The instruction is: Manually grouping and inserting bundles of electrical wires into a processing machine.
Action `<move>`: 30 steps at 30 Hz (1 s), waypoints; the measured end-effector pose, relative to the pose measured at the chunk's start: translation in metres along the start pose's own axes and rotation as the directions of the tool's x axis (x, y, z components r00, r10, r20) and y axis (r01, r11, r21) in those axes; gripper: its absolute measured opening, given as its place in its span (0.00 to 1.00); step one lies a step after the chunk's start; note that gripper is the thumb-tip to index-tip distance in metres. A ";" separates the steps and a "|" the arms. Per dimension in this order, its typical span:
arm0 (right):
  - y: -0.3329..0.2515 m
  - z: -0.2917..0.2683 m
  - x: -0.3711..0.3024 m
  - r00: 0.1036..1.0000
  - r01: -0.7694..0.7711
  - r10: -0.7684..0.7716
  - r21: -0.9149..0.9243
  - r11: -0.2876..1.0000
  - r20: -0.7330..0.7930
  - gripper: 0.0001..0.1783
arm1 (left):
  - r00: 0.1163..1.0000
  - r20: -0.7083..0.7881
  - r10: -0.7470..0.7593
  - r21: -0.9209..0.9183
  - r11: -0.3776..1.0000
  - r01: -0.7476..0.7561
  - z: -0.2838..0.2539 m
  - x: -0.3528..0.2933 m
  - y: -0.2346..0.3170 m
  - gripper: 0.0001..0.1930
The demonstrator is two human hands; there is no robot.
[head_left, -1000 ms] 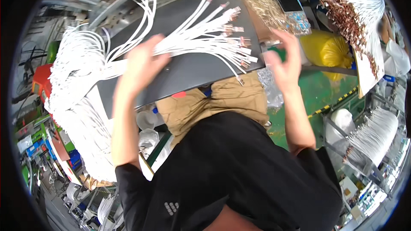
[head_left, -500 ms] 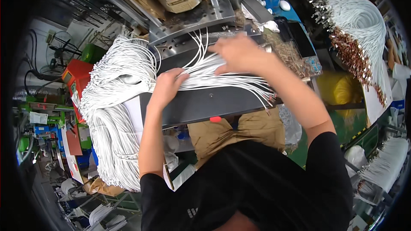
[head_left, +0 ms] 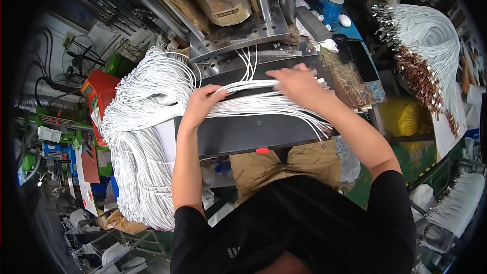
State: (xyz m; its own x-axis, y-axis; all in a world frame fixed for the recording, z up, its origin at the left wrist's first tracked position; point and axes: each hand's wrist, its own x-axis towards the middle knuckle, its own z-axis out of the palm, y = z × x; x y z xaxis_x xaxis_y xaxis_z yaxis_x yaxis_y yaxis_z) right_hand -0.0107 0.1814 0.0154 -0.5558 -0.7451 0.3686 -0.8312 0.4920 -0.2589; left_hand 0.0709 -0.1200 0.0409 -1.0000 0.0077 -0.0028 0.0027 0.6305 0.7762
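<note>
Cables [head_left: 248,105], white, lying across the black counter [head_left: 228,137] just toward 12 o'clock of centre, have gone from one spread to two groups, so a slim upper bunch [head_left: 248,86] now stands apart from the rest. At 10 o'clock the left hand [head_left: 202,105] has its fingers curled round that bunch, while at 2 o'clock the right hand [head_left: 302,87] covers its far end, fingers blurred, so whether they grip I cannot tell. Further toward 12 o'clock, a pale label [head_left: 231,16] on the machine [head_left: 238,35] carries print too small to read.
</note>
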 end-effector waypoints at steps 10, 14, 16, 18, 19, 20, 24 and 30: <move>-0.016 -0.014 0.002 0.980 -0.197 0.195 0.146 0.969 0.029 0.15 | 0.997 0.004 0.077 0.214 0.974 -0.076 0.040 0.014 0.036 0.14; -0.022 -0.003 0.008 0.982 -0.170 0.187 0.286 0.943 -0.033 0.11 | 0.985 -0.036 0.170 0.046 0.985 -0.168 0.036 0.018 0.031 0.13; -0.017 -0.003 0.009 0.980 -0.160 0.189 0.316 0.935 -0.063 0.11 | 0.984 -0.020 0.176 0.084 0.981 -0.174 0.028 0.016 0.022 0.13; 0.003 -0.009 0.008 0.982 -0.180 0.182 0.046 0.983 -0.050 0.11 | 0.982 0.003 0.187 0.160 0.970 -0.185 0.020 0.013 0.014 0.12; 0.007 -0.011 0.009 0.983 -0.182 0.179 -0.092 0.979 -0.044 0.12 | 0.982 0.001 0.186 0.163 0.969 -0.184 0.021 0.013 0.012 0.12; 0.005 -0.008 0.009 0.983 -0.179 0.176 -0.091 0.980 -0.046 0.12 | 0.977 -0.058 0.204 0.149 0.970 -0.193 0.023 0.013 0.010 0.12; 0.002 0.005 0.001 0.972 -0.232 0.227 0.104 0.967 0.059 0.09 | 0.976 -0.151 0.160 0.106 0.984 -0.145 0.022 0.012 0.013 0.13; -0.028 0.005 0.002 0.988 -0.089 0.089 0.006 0.996 -0.124 0.06 | 0.976 0.101 0.192 0.207 0.956 -0.210 0.047 0.013 0.070 0.17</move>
State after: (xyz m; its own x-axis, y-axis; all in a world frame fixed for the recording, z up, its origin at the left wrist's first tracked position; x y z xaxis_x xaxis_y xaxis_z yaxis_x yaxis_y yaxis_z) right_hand 0.0117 0.1638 0.0187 -0.6247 -0.6369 0.4518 -0.7784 0.5535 -0.2961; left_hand 0.0584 -0.0390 0.0657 -0.9748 0.2069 0.0832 0.2139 0.7618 0.6115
